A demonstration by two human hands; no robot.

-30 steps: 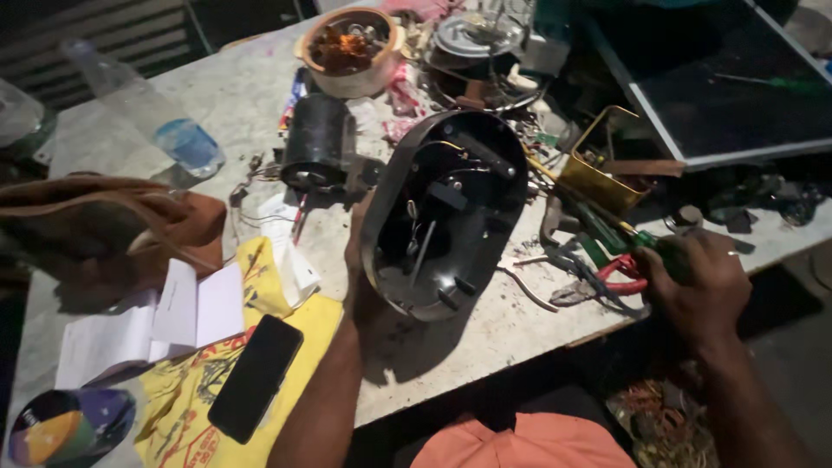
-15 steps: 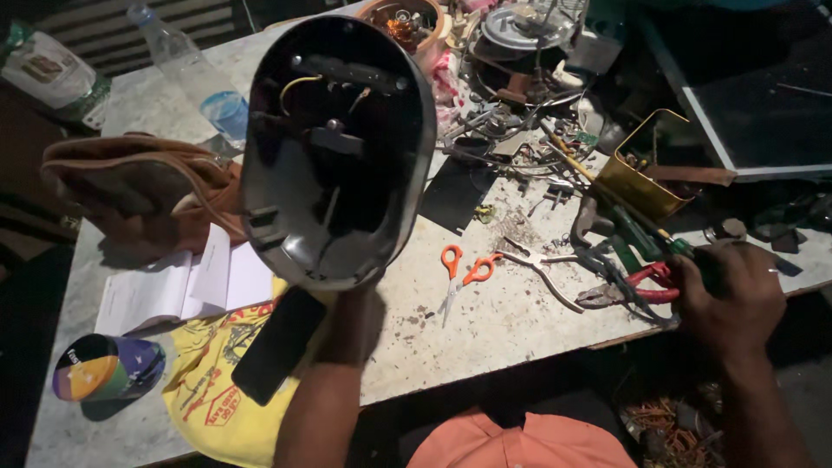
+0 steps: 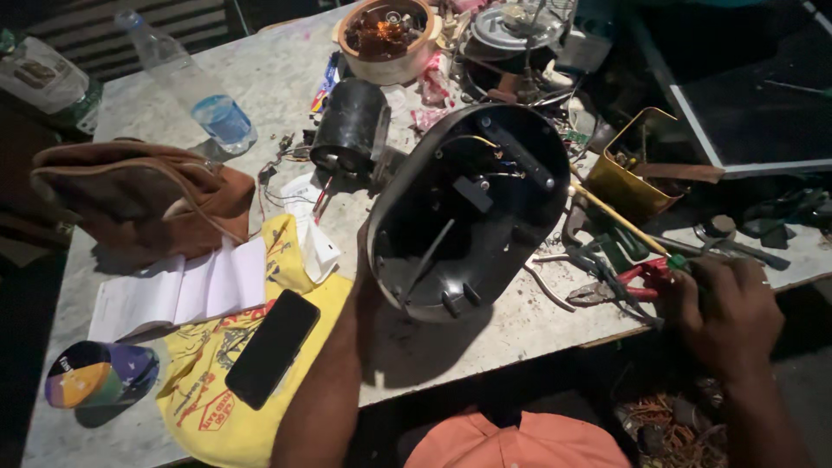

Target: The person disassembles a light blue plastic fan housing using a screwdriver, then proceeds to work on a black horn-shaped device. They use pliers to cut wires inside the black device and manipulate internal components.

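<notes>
Already opened, the black oval housing stands tilted on the table, left hand gripping its lower rim from behind; right hand closed on a screwdriver, inner parts untouched

Crowded grey stone surface, little free room

Bare strip at 6 o'clock below the black oval plastic housing; red-handled pliers block 3 o'clock, black cylindrical motor 11 o'clock, black phone 8 o'clock.
</notes>
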